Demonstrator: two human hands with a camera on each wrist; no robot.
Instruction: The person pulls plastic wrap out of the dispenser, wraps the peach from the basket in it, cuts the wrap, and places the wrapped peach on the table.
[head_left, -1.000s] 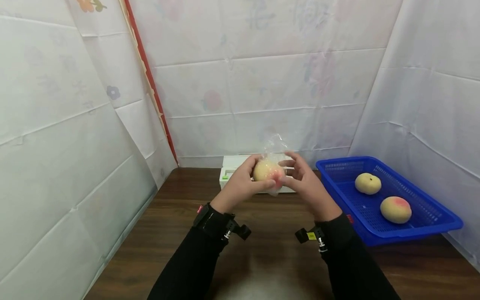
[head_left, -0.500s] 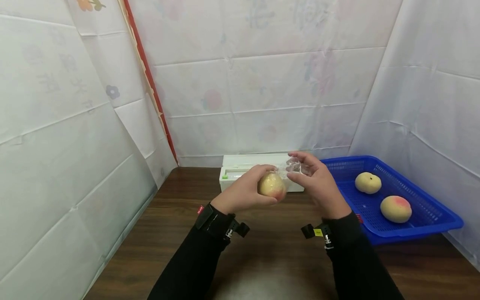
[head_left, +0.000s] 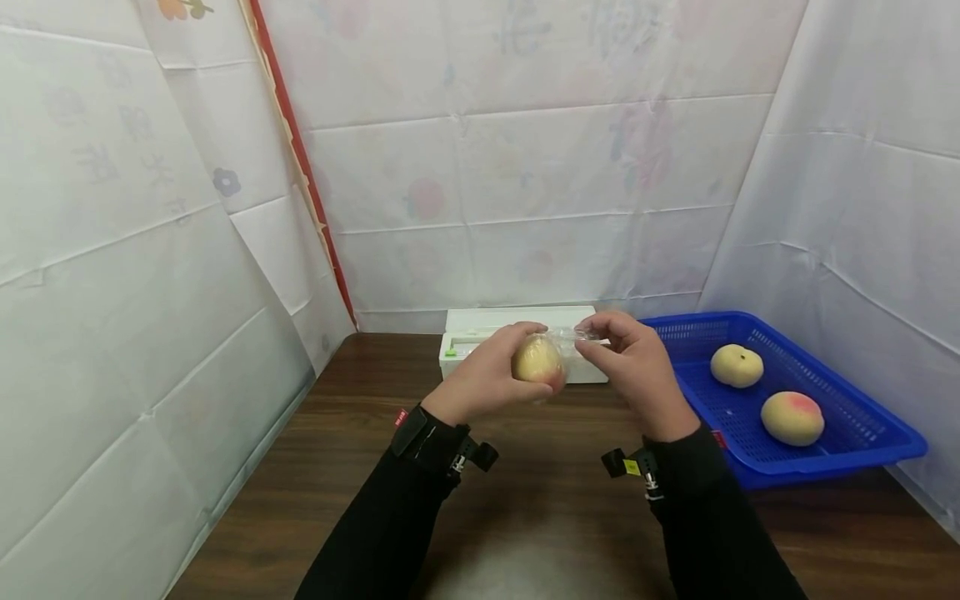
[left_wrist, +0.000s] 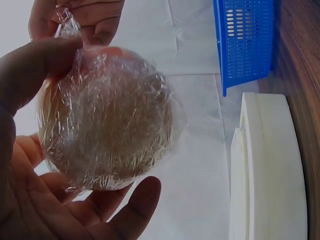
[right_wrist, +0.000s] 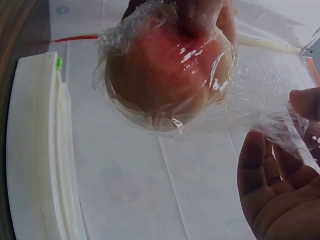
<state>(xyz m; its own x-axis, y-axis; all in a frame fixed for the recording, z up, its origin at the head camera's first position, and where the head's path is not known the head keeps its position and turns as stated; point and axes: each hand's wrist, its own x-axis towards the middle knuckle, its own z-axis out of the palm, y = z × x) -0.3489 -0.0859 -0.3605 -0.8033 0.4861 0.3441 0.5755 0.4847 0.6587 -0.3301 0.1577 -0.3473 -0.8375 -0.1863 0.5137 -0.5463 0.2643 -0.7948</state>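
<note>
A yellow peach with a pink blush (head_left: pixel 537 363) is wrapped in clear cling film, and my left hand (head_left: pixel 489 375) grips it from the left, thumb and fingers round its sides. To the right of the fruit, my right hand (head_left: pixel 633 367) pinches the loose end of the cling film (right_wrist: pixel 260 102), which stretches out from the peach. In the left wrist view the wrapped peach (left_wrist: pixel 112 120) shows wrinkled film all over, gathered toward the right hand at the top. Both hands hold the fruit above the table, in front of a white box.
The white cling film dispenser box (head_left: pixel 517 318) with a green tab stands at the back of the brown wooden table (head_left: pixel 360 467). On the right is a blue plastic basket (head_left: pixel 701 433) holding two peaches (head_left: pixel 792 418). White sheets (head_left: pixel 525 208) enclose the back and sides.
The right hand has moved right, away from the peach, drawing the film from upright into a sideways strand. The left hand has kept hold of the peach, which has turned.
</note>
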